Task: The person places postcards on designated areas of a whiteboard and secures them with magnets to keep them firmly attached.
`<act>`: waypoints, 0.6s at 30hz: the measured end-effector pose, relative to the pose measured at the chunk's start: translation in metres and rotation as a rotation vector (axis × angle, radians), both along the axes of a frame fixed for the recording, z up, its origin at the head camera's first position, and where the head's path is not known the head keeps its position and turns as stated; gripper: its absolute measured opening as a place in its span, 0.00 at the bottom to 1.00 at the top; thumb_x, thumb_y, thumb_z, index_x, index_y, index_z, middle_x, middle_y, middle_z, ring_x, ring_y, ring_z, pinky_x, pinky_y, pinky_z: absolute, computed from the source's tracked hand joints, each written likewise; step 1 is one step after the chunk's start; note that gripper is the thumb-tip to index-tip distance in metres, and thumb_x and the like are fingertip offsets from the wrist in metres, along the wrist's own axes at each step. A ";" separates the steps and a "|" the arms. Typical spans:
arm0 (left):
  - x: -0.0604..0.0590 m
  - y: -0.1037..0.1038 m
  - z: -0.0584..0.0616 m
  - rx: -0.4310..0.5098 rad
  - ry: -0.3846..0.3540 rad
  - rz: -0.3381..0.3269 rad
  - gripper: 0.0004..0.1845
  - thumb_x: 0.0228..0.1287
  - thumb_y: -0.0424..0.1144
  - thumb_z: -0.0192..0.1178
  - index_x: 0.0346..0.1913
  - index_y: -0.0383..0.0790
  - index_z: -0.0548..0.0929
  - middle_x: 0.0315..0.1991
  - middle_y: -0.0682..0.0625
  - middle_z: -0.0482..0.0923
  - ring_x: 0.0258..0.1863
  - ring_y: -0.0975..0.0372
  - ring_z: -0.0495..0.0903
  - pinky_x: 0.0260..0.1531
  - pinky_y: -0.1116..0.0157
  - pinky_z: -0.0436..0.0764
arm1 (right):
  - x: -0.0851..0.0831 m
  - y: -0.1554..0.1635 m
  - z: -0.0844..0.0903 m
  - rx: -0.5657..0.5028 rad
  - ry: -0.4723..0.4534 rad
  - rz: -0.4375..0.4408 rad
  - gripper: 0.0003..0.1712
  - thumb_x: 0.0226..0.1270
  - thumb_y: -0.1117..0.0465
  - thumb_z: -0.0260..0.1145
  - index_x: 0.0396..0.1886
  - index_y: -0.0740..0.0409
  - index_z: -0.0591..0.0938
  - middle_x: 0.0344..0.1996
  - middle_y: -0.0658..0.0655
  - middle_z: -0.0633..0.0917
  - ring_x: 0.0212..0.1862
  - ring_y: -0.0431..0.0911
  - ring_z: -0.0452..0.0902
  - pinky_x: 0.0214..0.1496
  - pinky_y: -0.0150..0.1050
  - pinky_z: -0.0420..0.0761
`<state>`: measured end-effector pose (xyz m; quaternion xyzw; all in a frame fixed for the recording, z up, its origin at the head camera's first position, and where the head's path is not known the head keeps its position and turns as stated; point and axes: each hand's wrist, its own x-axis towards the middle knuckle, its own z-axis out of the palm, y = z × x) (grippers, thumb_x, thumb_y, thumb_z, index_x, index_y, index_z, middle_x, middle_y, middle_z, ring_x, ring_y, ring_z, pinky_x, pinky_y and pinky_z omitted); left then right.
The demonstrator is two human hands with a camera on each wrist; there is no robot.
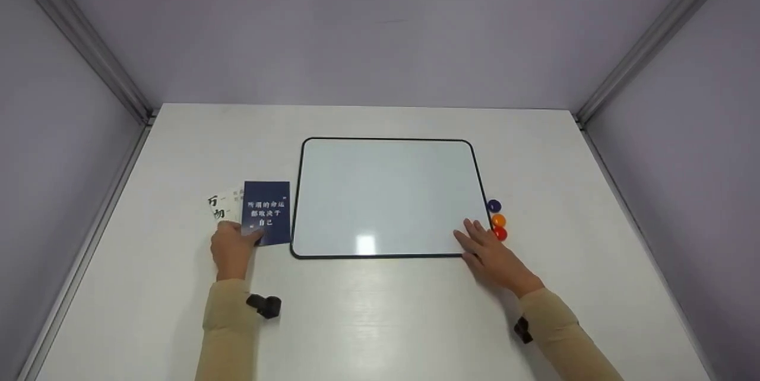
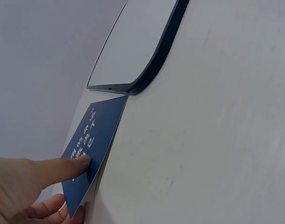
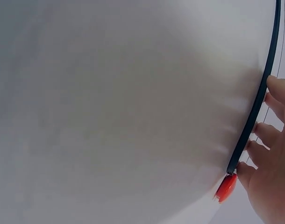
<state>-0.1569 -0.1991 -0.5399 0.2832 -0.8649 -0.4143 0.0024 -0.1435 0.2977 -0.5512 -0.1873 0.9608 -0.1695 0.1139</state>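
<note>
My left hand [image 1: 231,251] pinches a dark blue card [image 1: 266,196] with white Chinese characters, thumb on its face and fingers underneath, as the left wrist view shows. White cards [image 1: 223,205] with black writing fan out behind it, partly covered. The blue card's right edge comes close to the left side of a black-framed whiteboard [image 1: 386,197]. At the board's lower right corner rests my right hand [image 1: 499,262], fingers extended and spread over the frame. Just beyond that hand, along the board's right edge, sit three round magnets: blue [image 1: 494,206], orange [image 1: 499,220] and red [image 1: 500,233].
The whiteboard lies flat on a white table [image 1: 368,316]. Grey-lilac panels [image 1: 356,31] enclose the table at the back and both sides, with metal framing at the corners. A black device [image 1: 265,305] is on the left sleeve's cuff, another [image 1: 522,330] on the right.
</note>
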 end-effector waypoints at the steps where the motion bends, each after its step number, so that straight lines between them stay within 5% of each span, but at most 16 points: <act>1: 0.000 0.000 0.000 0.007 0.003 0.003 0.27 0.60 0.37 0.65 0.55 0.21 0.69 0.53 0.25 0.75 0.53 0.38 0.76 0.55 0.46 0.75 | 0.000 0.000 0.000 0.006 -0.006 0.001 0.30 0.76 0.52 0.51 0.75 0.46 0.60 0.77 0.58 0.55 0.79 0.58 0.47 0.77 0.60 0.54; 18: -0.003 -0.006 0.002 0.096 0.041 -0.016 0.24 0.65 0.35 0.59 0.58 0.21 0.72 0.57 0.25 0.75 0.58 0.38 0.76 0.62 0.48 0.74 | -0.002 0.001 0.000 -0.025 -0.032 0.010 0.33 0.75 0.47 0.50 0.75 0.47 0.57 0.78 0.58 0.53 0.79 0.59 0.45 0.80 0.59 0.48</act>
